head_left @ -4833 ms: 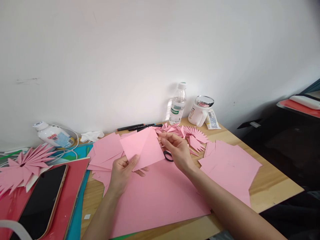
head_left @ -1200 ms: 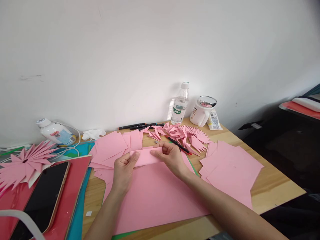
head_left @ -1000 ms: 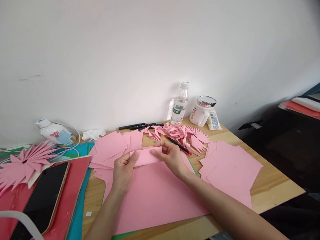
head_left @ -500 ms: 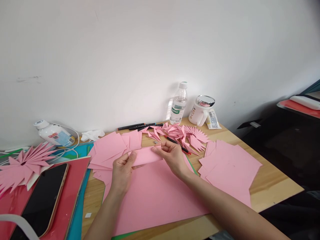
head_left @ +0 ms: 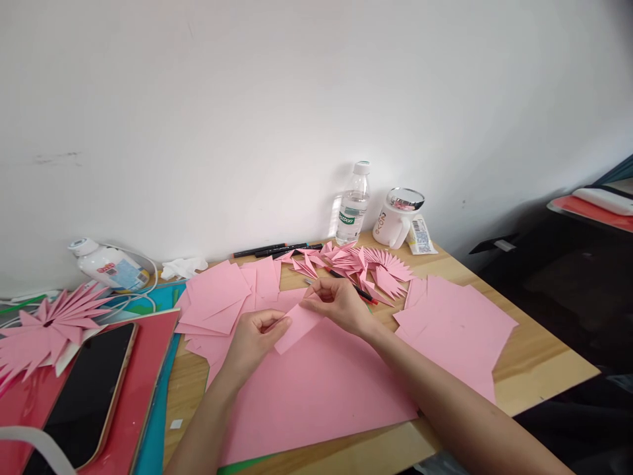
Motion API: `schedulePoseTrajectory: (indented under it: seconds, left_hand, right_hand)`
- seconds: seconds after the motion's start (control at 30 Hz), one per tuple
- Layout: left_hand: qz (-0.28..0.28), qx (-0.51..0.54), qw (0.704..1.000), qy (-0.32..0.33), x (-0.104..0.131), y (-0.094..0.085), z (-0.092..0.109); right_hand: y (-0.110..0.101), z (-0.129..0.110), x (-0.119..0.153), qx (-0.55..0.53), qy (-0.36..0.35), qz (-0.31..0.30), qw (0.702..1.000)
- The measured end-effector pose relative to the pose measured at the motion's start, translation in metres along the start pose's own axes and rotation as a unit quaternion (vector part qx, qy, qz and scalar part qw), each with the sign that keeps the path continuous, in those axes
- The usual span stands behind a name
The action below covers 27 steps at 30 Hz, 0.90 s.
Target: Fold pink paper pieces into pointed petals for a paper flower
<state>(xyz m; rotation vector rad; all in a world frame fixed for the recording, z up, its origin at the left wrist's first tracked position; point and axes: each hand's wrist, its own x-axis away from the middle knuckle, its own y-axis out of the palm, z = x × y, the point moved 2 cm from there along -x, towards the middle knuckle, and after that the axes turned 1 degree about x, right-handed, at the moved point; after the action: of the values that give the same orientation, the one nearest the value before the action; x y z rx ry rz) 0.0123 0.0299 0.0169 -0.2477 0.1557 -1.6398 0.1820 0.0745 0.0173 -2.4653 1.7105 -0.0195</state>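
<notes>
Likely faults. The slip [head_left: 299,330], narrow and apparently folded, is held over the large sheet [head_left: 326,396], near its far edge, and slants from lower left to upper right. It is gripped only near its far corner and along its left side; the lower end lies outside both grips, so the layers could fan apart or slide out of register, giving a skewed crease. Uneven pressure from the two hands could buckle it. A wide sweep of the right hand [head_left: 342,307] could disturb the pen [head_left: 355,286] or the folded pieces [head_left: 368,264] just beyond, and a dragging forearm could shift the sheet or ruffle the right pile [head_left: 459,323]

Pose. Left hand [head_left: 252,346]: reaching in from the near left, fingers curled, thumb and forefinger closed on the slip's left side, no gap evident between them. Right hand: higher and farther out, wrist bent inward, back of the hand turned up, thumb and forefinger closed on the slip's far end, the other fingers bent and partly hidden. The hands lie near each other, slip between; whether the right forearm touches the sheet cannot be told
</notes>
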Motion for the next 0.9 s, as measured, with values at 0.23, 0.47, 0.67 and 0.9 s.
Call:
schedulePoseTrajectory:
  seconds: [0.23,0.47,0.67,0.9]
  left_hand:
    - [0.035,0.009,0.999,0.031,0.002,0.003,-0.003]
    - [0.104,0.018,0.993,0.044,0.002,0.001,-0.01]
    - [0.117,0.014,0.989,0.09,0.003,0.004,-0.006]
    - [0.14,0.065,0.983,0.102,0.0,0.004,-0.012]
  right_hand:
    - [0.006,0.001,0.002,-0.021,-0.02,-0.002,1.0]
    - [0.02,0.003,0.006,-0.164,0.044,-0.034,0.985]
    - [0.024,0.003,0.007,-0.225,0.074,-0.055,0.97]
    - [0.022,0.013,0.003,-0.215,0.093,0.008,0.972]
